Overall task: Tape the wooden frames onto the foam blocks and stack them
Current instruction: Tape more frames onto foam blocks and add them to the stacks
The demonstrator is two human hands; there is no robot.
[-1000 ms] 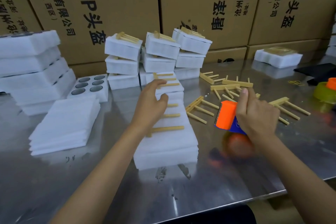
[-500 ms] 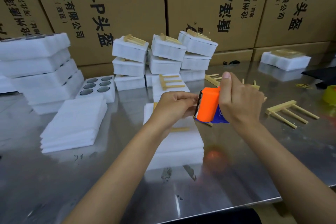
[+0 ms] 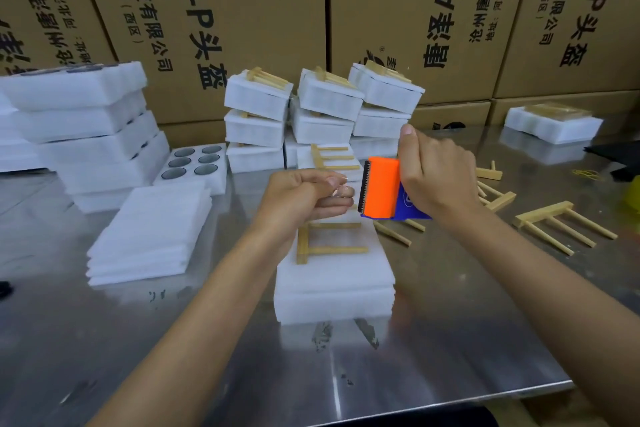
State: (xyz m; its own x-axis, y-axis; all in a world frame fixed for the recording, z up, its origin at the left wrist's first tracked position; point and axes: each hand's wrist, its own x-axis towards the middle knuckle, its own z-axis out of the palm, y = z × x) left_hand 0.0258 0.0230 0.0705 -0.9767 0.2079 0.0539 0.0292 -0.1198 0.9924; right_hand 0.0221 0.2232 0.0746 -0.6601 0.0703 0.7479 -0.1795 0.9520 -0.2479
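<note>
- two hands meet above the near foam block (image 3: 334, 274), which lies on the steel table (image 3: 450, 322) at the middle of the view.
- right hand (image 3: 436, 177) is wrapped around an orange tape dispenser (image 3: 381, 187), held over the block's far right corner, toothed edge facing left.
- left hand (image 3: 304, 194) is over the block's far end, fingers curled, fingertips (image 3: 337, 184) pinched beside the dispenser's teeth on what looks like clear tape; the tape itself is hard to make out.
- one wooden frame (image 3: 325, 246) lies flat on top of the block, partly hidden by the left hand.
- beyond the block sits another foam piece with a frame (image 3: 332, 160) on it, then three stacks of finished blocks (image 3: 322, 111) against the cardboard boxes (image 3: 242, 11).
- left of the block: flat foam sheets (image 3: 149, 236), a foam tray with round holes (image 3: 194, 167) and a tall foam pile (image 3: 86, 128).
- right of the block: loose frames (image 3: 561, 222) on the table.
</note>
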